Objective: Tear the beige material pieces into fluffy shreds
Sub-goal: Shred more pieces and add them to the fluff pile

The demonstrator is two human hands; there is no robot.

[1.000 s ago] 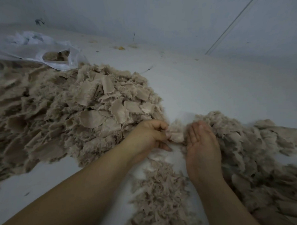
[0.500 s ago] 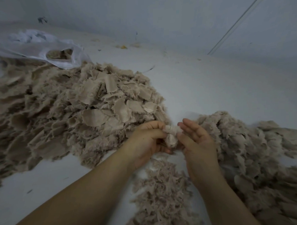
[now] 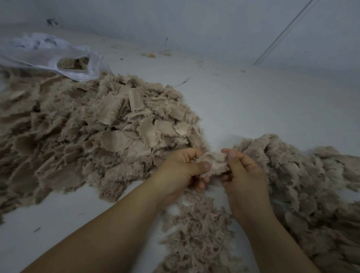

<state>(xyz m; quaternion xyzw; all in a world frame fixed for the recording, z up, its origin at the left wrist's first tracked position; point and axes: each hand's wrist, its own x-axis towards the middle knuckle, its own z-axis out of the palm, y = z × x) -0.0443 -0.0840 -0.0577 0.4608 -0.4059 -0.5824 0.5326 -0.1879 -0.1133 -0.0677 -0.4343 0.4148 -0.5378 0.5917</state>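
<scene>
One small beige piece is held up between both hands above the white floor. My left hand pinches its left edge with thumb and curled fingers. My right hand pinches its right edge the same way. A large heap of whole beige pieces lies to the left. Another beige heap spreads on the right, behind my right hand. Fine fluffy shreds lie in a strip below the hands, between my forearms.
A white plastic bag with beige material showing through a hole lies at the back left. The white floor meets a pale wall at the back. Small bits of debris dot the floor near the wall.
My right hand turned from lying flat against the right heap to pinching the piece. Both hands lifted the piece slightly and spread it between them.
</scene>
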